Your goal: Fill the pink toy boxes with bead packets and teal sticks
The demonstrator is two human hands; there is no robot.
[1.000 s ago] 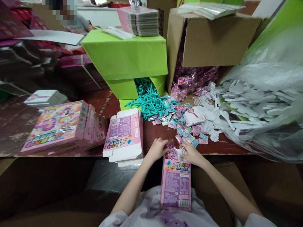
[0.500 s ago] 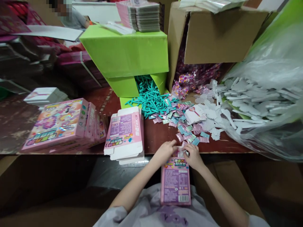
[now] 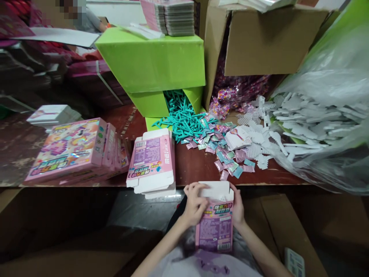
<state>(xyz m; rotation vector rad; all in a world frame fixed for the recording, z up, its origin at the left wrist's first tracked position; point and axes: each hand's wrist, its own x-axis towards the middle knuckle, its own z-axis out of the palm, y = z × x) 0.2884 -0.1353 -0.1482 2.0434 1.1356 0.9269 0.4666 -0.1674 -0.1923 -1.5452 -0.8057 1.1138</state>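
Observation:
A pink and purple printed carton stands against my lap at the table's front edge, its white top flap up and its upper end open. My right hand wraps round the carton's upper right side. At the upper left corner, my left hand grips the carton with bent fingers beside the white flap. Some clear plastic shows at the carton's mouth; what lies deeper is hidden. Just beyond the flap lie small pink and teal sachets.
Flat pink cartons and filled boxes occupy the left. Behind are teal pens spilling from a green box, leaflets, bead bags in a brown box, and white pegboards in plastic.
The carton's white top flap now stands up in view. My right hand has moved down onto the carton's side, and my left hand has shifted slightly down and left.

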